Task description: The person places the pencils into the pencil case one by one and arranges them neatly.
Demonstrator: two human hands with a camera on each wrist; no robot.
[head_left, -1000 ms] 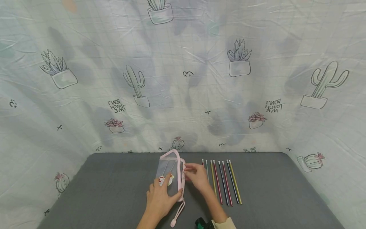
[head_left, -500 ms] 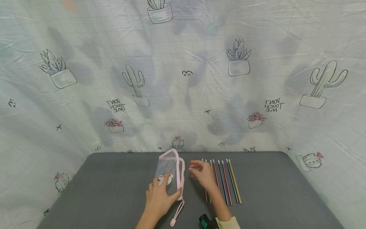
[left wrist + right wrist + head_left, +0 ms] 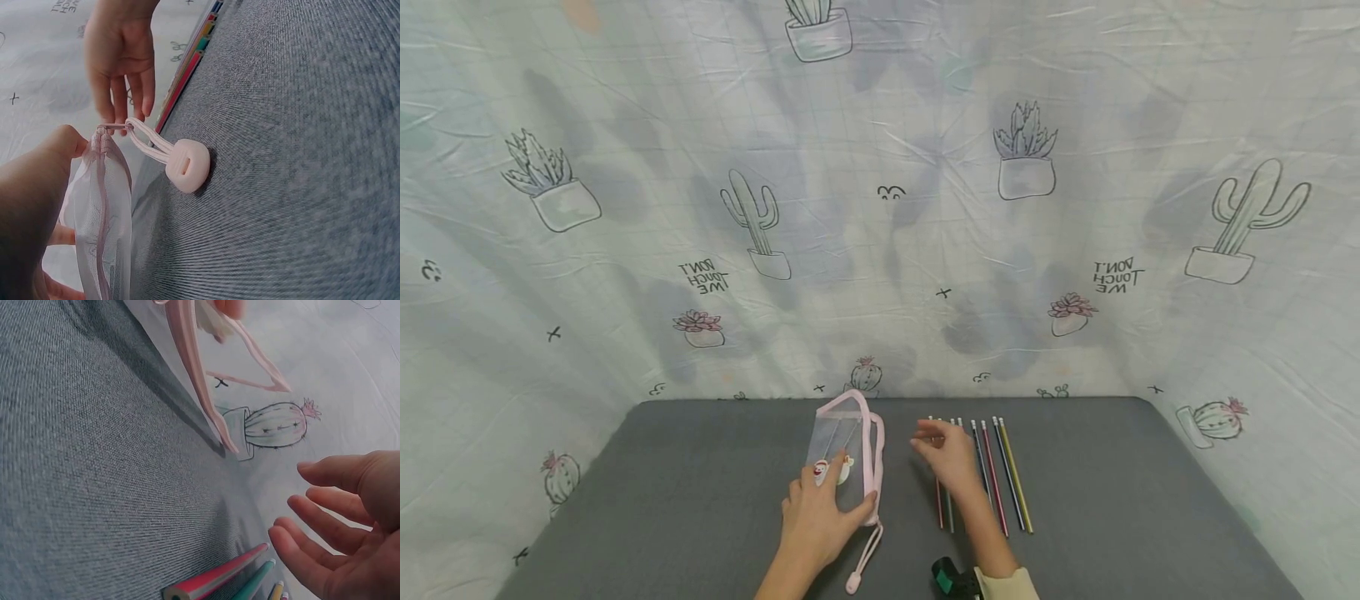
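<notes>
A clear mesh pencil case [image 3: 823, 429] with pink trim lies on the grey table, its pink zip edges parted on the right. My left hand [image 3: 820, 512] holds it, thumb at the zip edge and fingers spread over the mesh and its stickers. A pink zip-pull strap [image 3: 187, 165] hangs from the near end. My right hand [image 3: 951, 458] hovers over the left part of a row of pencils [image 3: 1017, 479], fingers loosely bent and nothing between them. In the right wrist view its fingers [image 3: 325, 522] stand apart above a red pencil [image 3: 219, 572] and a green pencil [image 3: 255, 581].
The pencils lie side by side, erasers toward the back; my right hand and forearm cover some. A cactus-print cloth [image 3: 880, 250] hangs behind the table. A black and green device [image 3: 955, 577] sits at my right wrist.
My right hand has come away from the zip edge of the pencil case and moved right, over the pencils. My left hand and the case stay in place.
</notes>
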